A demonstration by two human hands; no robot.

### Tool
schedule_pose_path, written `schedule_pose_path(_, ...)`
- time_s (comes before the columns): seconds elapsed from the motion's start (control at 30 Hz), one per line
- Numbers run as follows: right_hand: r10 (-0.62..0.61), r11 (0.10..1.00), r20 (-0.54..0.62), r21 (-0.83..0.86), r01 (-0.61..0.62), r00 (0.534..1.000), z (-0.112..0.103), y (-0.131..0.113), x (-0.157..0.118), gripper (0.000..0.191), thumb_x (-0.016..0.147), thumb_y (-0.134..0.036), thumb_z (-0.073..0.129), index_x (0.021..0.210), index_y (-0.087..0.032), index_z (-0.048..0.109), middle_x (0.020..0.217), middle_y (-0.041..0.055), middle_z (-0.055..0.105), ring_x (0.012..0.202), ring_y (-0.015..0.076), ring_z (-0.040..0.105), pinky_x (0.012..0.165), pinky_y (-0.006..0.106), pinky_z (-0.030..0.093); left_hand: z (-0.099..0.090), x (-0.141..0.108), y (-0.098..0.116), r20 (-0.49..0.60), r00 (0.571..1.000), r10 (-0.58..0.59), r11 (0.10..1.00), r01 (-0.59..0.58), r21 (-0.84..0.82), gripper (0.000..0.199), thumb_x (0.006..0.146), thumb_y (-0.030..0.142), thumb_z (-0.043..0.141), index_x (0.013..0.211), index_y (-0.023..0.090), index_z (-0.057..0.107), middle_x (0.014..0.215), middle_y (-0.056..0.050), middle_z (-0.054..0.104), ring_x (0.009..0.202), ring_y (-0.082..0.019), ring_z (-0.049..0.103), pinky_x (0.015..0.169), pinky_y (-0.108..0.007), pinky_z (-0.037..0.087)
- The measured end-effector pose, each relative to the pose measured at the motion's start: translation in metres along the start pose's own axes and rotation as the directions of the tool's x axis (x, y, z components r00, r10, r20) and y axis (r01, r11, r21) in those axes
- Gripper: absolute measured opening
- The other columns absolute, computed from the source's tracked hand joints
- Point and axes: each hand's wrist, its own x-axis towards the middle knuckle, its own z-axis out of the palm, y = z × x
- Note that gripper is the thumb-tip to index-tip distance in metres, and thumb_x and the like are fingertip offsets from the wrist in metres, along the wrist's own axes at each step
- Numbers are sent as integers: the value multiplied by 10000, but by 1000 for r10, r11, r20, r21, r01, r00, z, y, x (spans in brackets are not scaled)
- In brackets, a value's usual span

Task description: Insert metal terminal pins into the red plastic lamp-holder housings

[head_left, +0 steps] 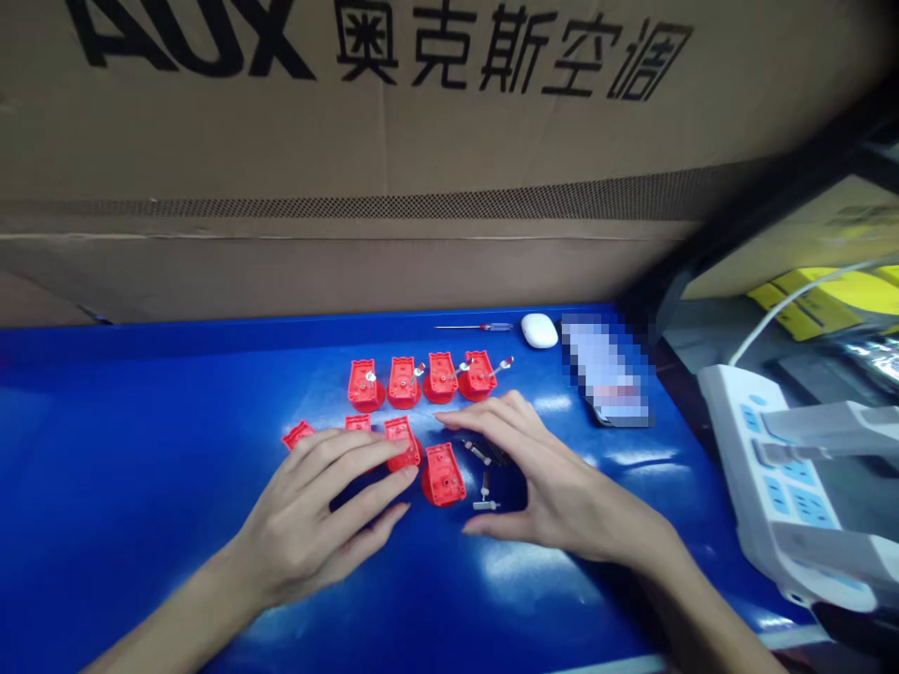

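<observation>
Holds the left hand (309, 515), with parted grip, over red housings (444, 479) at the frame's centre, and arches the right hand (544, 477), with grip also apart, around small metal parts (484, 505) right of centre on the blue tabletop (140, 468).

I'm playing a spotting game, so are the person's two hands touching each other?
Apart. The head view shows a gap between the left hand and right hand, with a red piece and blue table visible between them.
</observation>
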Motion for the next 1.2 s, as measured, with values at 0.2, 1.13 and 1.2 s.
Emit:
schedule_pose_path(0.2,182,983,-183,32,-179,966,-18,22,-5,150,1088,-309,623,1135,-268,760,1034,46,772,921,248,712,833,408,581,2,23,22,92,985,-145,989,148,-17,504,995,315,779,1478,230,660,1509,-151,687,1376,-374,623,1128,-581,504)
schedule_pose_path(1.13,206,972,-138,-86,-219,969,6,22,6,135,1031,-321,779,926,-236,790,889,47,684,933,252,621,814,371,501,24,21,33,-58,997,-50,997,53,55,554,1076,301,719,1570,99,566,1485,-107,734,1380,-270,669,1291,-475,418)
schedule_pose_path(1.2,205,972,-133,-92,-218,970,7,22,6,123,1030,-294,773,923,-238,790,877,42,680,923,248,617,808,367,492,26,20,32,-41,997,-59,996,61,72,551,1085,302,703,1575,95,559,1499,-117,723,1394,-285,662,1281,-494,428)
